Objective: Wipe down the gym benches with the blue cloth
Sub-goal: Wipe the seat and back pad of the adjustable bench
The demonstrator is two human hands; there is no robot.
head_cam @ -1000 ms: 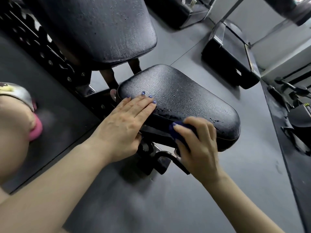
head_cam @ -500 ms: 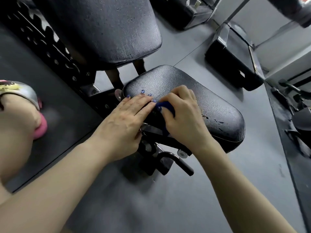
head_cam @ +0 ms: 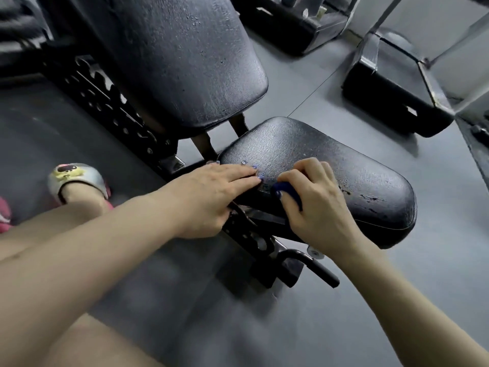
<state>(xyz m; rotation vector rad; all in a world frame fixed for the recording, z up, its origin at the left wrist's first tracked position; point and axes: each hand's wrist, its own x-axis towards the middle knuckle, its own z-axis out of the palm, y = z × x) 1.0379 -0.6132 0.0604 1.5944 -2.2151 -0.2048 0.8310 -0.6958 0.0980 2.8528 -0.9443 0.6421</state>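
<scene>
A black padded bench seat [head_cam: 330,165] sits in the middle of the view, its surface cracked and speckled with droplets. Behind it rises the tilted black back pad [head_cam: 185,56]. My right hand [head_cam: 317,205] grips the bunched blue cloth [head_cam: 288,193] against the seat's near edge; only a small part of the cloth shows under my fingers. My left hand [head_cam: 211,192] lies flat with straight fingers on the seat's near left corner, close beside the right hand.
The bench's black steel frame [head_cam: 105,102] with adjustment holes runs to the left, and a black handle [head_cam: 315,266] juts out below the seat. My foot in a slipper [head_cam: 76,181] stands at left. Other black machine bases [head_cam: 391,102] stand on the grey floor at back right.
My right hand has carried the cloth from the seat's front edge leftward along the pad toward my left hand and now works the near edge. The left hand has stayed flat in place.
</scene>
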